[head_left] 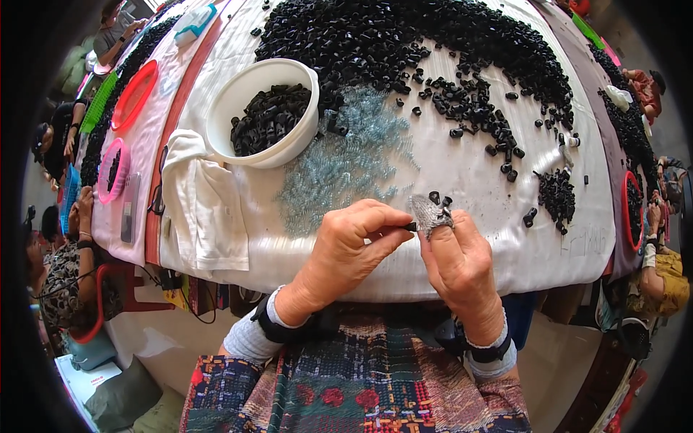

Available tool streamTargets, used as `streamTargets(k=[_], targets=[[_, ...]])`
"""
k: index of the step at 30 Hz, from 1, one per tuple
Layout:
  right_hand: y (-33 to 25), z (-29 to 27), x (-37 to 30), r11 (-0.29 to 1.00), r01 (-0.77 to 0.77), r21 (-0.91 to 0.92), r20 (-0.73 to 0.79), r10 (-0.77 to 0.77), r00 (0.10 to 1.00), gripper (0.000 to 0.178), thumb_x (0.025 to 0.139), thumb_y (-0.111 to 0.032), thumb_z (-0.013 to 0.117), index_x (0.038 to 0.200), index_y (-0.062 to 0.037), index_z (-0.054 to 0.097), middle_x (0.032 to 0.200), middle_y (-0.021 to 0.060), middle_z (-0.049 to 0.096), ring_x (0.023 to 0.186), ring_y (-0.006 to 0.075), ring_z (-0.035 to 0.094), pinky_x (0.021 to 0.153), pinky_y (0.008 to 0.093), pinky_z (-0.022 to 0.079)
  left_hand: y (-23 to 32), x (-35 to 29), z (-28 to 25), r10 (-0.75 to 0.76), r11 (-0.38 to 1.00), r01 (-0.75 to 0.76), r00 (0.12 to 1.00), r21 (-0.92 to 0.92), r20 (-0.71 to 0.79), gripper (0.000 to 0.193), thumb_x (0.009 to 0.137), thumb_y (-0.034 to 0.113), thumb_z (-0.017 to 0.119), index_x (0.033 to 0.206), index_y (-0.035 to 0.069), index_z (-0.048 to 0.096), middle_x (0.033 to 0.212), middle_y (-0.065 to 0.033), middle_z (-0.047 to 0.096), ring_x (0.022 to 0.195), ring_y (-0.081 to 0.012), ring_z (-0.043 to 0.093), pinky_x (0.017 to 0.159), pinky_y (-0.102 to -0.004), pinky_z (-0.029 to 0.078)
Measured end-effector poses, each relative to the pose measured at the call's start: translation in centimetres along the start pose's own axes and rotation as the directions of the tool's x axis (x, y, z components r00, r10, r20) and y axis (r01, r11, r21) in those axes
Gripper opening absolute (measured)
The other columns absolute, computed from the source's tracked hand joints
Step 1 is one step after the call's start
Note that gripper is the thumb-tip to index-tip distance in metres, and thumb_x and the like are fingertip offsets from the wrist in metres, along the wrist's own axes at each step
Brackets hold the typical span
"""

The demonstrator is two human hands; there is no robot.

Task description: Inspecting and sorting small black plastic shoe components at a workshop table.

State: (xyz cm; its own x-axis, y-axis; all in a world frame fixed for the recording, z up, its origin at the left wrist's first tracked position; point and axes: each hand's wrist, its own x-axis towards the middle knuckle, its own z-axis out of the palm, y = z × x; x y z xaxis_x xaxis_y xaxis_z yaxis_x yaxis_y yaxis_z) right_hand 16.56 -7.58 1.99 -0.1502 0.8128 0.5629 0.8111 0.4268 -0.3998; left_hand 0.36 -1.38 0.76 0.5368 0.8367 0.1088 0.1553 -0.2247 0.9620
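Observation:
Near the table's front edge, my left hand [346, 239] pinches a small black plastic part [411, 226] between thumb and fingertips. Beside it, my right hand [460, 258] is closed around a silvery, mesh-textured piece [429, 211] at its fingertips. A few small black parts [435, 196] sit at the tip of that piece. The two hands' fingertips almost meet; whether the held things touch is too small to tell. Just beyond my hands lies a spread of tiny pale blue-grey, coil-like pieces [350, 162]. Farther back is a big heap of black plastic parts [346, 47].
A white bowl [309, 137] with black parts stands left of the pale pieces, beside a folded white cloth [198, 206]. A small black pile [557, 198] lies at the right. Other people work at side tables with a red tray [134, 95] and a pink basket [123, 169].

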Motion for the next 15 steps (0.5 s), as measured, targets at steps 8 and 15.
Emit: streamTargets(k=[8, 15], targets=[[-0.1, 0.7, -0.7, 0.942, -0.178, 0.285, -0.105, 0.215, 0.971, 0.028, 0.072, 0.011, 0.062, 0.100, 0.0060, 0.059, 0.089, 0.0176, 0.063, 0.077, 0.0327, 0.062, 0.068, 0.0353, 0.051, -0.5, -0.2, -0.2, -0.287, 0.817, 0.345, 0.938, -0.463, 0.193, 0.021, 0.083, 0.009, 0.067, 0.101, -0.002, 0.065, 0.083, -0.0064, 0.067, 0.073, -0.0104, 0.063, 0.065, -0.0228, 0.052], [0.3, 1.3, -1.4, 0.945, -0.165, 0.284, -0.163, 0.217, 0.962, 0.029, 0.072, 0.012, 0.062, 0.101, 0.0049, 0.060, 0.089, 0.0161, 0.064, 0.078, 0.0314, 0.063, 0.067, 0.0327, 0.051, -0.7, 0.1, -0.3, -0.293, 0.761, 0.372, 0.928, -0.531, 0.230, 0.023, 0.084, 0.010, 0.066, 0.103, -0.003, 0.064, 0.083, -0.0079, 0.067, 0.074, -0.0102, 0.063, 0.065, -0.0224, 0.052]])
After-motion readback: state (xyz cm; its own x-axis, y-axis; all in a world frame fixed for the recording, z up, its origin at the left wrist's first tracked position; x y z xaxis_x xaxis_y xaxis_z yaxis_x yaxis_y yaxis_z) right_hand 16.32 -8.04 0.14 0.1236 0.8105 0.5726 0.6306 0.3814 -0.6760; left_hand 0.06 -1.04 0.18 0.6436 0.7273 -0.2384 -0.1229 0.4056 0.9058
